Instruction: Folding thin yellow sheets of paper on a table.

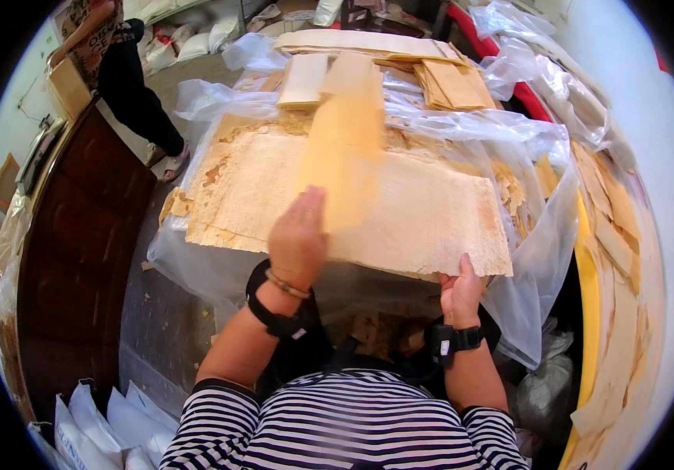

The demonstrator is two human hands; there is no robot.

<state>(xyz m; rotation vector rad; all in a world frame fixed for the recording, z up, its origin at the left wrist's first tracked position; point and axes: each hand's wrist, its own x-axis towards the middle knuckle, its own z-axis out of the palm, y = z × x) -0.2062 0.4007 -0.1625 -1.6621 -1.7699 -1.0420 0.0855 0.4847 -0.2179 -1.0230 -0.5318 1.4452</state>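
A wide, thin cream-coloured sheet [431,207] with ragged edges lies across the stack in front of me. My right hand [462,292] pinches its near edge toward the right, thumb on top and fingers beneath. A narrower yellow sheet [345,153], smeared by motion, stands up over the middle of the cream sheet. My left hand [301,235] is at its lower left edge and appears to grip it; the fingertips are blurred. Brown flaky patches [223,168] show along the far left edge of the stack.
Clear plastic film [536,258] hangs around the stack. Beyond it lie more folded sheets [454,84]. A brown wooden cabinet [78,258] stands left, white sacks [102,427] lower left. Another person [121,70] stands far left. Loose strips [615,313] line the right wall.
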